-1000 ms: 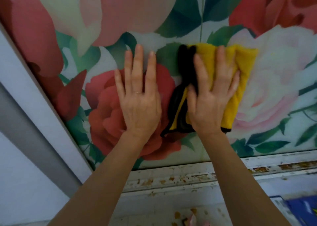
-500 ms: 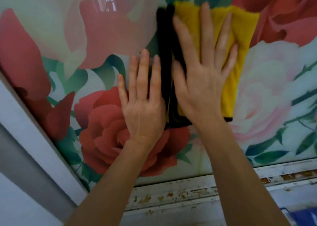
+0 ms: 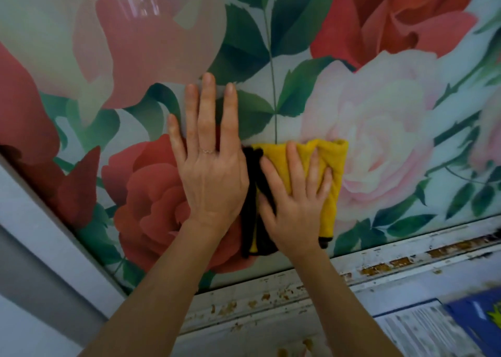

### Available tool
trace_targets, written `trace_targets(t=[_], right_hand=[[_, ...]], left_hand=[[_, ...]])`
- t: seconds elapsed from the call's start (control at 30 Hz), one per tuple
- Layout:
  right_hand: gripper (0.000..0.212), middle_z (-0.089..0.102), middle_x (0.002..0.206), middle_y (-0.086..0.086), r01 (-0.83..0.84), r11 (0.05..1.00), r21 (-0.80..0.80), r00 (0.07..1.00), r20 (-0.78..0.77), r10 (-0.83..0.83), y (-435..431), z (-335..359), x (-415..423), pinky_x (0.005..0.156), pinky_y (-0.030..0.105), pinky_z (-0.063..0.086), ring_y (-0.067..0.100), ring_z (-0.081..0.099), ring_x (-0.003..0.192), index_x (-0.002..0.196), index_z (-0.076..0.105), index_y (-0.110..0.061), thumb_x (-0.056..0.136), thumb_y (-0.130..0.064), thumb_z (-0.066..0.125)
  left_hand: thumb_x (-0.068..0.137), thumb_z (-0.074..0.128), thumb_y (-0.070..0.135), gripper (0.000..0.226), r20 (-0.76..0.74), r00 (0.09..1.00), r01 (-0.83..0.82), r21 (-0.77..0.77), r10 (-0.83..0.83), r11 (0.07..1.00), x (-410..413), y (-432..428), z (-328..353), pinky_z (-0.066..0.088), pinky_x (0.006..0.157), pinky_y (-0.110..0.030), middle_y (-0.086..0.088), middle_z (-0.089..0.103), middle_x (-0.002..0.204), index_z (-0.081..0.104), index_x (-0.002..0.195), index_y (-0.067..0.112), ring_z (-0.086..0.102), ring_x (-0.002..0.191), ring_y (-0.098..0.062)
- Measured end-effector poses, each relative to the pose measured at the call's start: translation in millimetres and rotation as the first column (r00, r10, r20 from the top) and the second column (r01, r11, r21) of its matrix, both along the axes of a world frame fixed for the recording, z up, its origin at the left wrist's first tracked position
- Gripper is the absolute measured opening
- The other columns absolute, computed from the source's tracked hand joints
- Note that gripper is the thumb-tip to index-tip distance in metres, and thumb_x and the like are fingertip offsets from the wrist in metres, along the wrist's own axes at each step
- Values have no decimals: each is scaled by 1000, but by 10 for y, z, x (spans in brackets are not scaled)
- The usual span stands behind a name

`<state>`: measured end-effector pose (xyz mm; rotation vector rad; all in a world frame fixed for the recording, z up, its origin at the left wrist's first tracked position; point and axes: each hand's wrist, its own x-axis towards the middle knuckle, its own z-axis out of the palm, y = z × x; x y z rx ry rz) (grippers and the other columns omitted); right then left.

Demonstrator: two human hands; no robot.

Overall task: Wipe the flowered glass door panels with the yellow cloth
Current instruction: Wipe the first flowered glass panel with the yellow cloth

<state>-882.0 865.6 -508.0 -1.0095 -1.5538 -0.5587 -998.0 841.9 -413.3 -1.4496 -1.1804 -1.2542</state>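
Observation:
The flowered glass door panel [image 3: 311, 99] fills most of the view, printed with red and pink roses and green leaves. My right hand [image 3: 294, 196] presses the folded yellow cloth [image 3: 332, 172], which has a black edge on its left, flat against the glass low on the panel. Its fingers are spread and fairly straight over the cloth. My left hand [image 3: 210, 161] lies flat on the glass just left of the cloth, fingers straight and pointing up, holding nothing.
A white frame [image 3: 379, 259] with rusty, chipped paint runs under the glass. A white and grey post [image 3: 40, 243] slants along the left edge. Blue printed packaging [image 3: 461, 327] lies at the bottom right.
My right hand has slid the cloth down the glass from high on the panel to near its lower edge. My left hand has stayed flat on the glass.

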Motion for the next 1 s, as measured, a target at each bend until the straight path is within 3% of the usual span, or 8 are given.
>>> trace_targets(t=[0.07, 0.3, 0.4, 0.6, 0.73, 0.87, 0.93, 1.0], right_hand=[[45, 28, 162, 9, 21, 999, -28, 1000, -12, -22, 58, -158, 211, 123, 56, 8, 36, 13, 154, 152, 30, -38, 108, -46, 36], [52, 29, 162, 24, 85, 985, -151, 844, -515, -152, 3, 51, -74, 124, 59, 9, 47, 19, 151, 155, 38, -15, 106, -32, 39], [49, 21, 168, 12, -8, 992, -124, 917, -396, -42, -106, -271, -302, 125, 57, 4, 39, 10, 156, 157, 32, -25, 110, -39, 27], [42, 7, 171, -10, 36, 999, 16, 999, -22, -36, 68, -991, 99, 126, 52, 7, 24, 6, 159, 148, 35, -36, 107, -45, 36], [45, 22, 167, 7, 86, 996, 0, 948, -306, -82, 217, -703, 221, 126, 55, 9, 37, 16, 155, 150, 33, -29, 106, -40, 30], [56, 40, 156, 25, 188, 977, -101, 750, -628, -209, 253, -194, 85, 120, 64, 22, 47, 31, 147, 151, 43, -13, 98, -31, 37], [57, 38, 157, 25, 179, 977, -118, 717, -664, -212, 182, -55, -126, 119, 65, 21, 47, 30, 148, 151, 41, -10, 99, -33, 35], [54, 36, 157, 19, 137, 988, -66, 797, -585, -150, 108, -85, -322, 121, 63, 19, 47, 29, 148, 151, 40, -14, 105, -39, 28]], left_hand=[[97, 49, -3, 55, 15, 1000, -19, 14, 19, 1000, 10, 2, 0, 13, 123, -53, -22, 36, 156, 42, 151, 6, 27, 147, -36], [102, 58, 14, 53, -211, 977, -35, -90, 15, 995, 149, 27, -537, 9, 124, -50, -10, 25, 159, 43, 152, 19, 23, 150, -28], [108, 47, 21, 44, -190, 981, -38, -76, 23, 996, 164, 53, -563, 9, 124, -49, -10, 27, 158, 43, 152, 19, 26, 149, -29], [97, 52, -2, 63, -229, 971, -75, -9, 71, 997, 146, 103, -625, 13, 123, -53, -7, 24, 160, 39, 154, 20, 10, 155, -21], [97, 51, -3, 62, -221, 971, -84, 23, 87, 996, 133, 153, -626, 15, 123, -52, -7, 30, 159, 42, 153, 20, 17, 154, -24], [99, 49, -2, 56, -206, 971, -117, 55, 125, 992, 161, 164, -633, 18, 121, -52, -11, 38, 155, 46, 150, 20, 32, 146, -30], [104, 46, 5, 47, -195, 971, -130, 52, 137, 990, 182, 173, -617, 21, 120, -53, -13, 42, 153, 49, 148, 19, 35, 144, -32], [108, 47, 20, 38, -193, 970, -144, 48, 151, 988, 191, 177, -579, 27, 117, -56, -16, 48, 149, 53, 146, 19, 41, 141, -35]])
